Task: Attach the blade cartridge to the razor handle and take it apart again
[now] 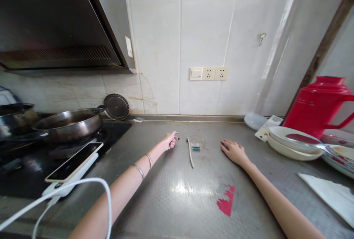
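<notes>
My left hand [169, 140] reaches out over the steel counter [177, 194] with its fingers pinched on a small dark-tipped object I cannot make out. To its right a thin pale stick [190, 153] lies on the counter, and beside that a small greenish packet [195, 146]. My right hand [233, 151] rests palm down on the counter right of the packet, fingers stretched flat and holding nothing. Two bracelets ring my left wrist.
A wok [69, 124] sits on the stove at left, a round lid [116, 106] leaning on the wall behind it. A phone [74, 161] on a white charger lies near the stove edge. Stacked plates [293, 143] and a red thermos [318, 104] stand at right. Red stickers [226, 202] mark the counter.
</notes>
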The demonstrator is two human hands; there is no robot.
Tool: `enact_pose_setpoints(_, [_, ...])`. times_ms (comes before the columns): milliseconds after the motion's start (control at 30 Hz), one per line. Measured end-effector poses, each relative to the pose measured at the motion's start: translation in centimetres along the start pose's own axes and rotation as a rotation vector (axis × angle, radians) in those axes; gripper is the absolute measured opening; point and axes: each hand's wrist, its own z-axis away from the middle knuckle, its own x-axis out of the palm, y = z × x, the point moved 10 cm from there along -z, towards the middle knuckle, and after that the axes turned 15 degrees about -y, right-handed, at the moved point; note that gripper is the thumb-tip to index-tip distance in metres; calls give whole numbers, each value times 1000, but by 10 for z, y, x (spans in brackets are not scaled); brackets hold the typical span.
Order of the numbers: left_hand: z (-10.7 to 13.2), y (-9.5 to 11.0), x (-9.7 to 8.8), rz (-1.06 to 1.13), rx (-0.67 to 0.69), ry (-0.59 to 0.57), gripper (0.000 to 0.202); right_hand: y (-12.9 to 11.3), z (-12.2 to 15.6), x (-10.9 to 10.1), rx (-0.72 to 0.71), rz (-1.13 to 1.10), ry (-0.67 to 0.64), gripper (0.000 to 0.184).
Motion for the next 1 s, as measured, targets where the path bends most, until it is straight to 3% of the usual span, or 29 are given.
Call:
enact_pose_setpoints(133, [9,15,5,-9,167,19,33,0,1,-1,-8,-5,9,44])
enact_pose_setpoints(300, [18,22,19,85,364,-55,24,-1,1,-2,-13,0,22,43])
enact_pose_setpoints(500, [24,17,26,118,474,-112,21,-2,2,-3,2,-1,18,43])
enact_pose_setpoints(700, [36,21,23,138,479,-125,19,-6,11,-14,-6,-14,75,42])
enact_pose_setpoints(867, [47,27,24,82,486,-89,21,-42,27,-52,-63,-7,226,31])
enact_pose_setpoints(1000, [51,32,30,-5,496,-85,23,-94,30,-52,-42,-102,43,31])
